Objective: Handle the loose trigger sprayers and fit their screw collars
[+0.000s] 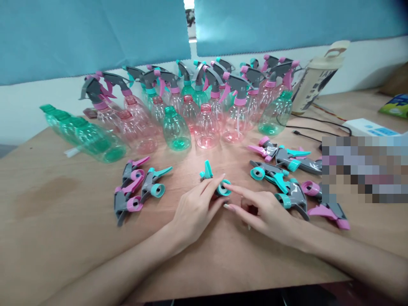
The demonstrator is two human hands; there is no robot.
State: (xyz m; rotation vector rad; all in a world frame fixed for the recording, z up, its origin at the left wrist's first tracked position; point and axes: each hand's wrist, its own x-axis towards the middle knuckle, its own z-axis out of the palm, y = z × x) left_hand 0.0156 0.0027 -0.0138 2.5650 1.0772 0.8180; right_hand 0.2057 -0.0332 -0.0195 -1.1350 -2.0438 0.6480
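Past the brown table's (178,278) near edge, a teal-and-grey plastic spray head (225,187) was clamped in the left hand (195,205) and touched by the right hand (267,211), its grip unclear. Loose heads (148,183) were spread either side, before translucent bottles (176,129) and blue sheeting (95,36).

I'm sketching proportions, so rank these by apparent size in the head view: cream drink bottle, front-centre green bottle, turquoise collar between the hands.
1. Cream drink bottle
2. Front-centre green bottle
3. Turquoise collar
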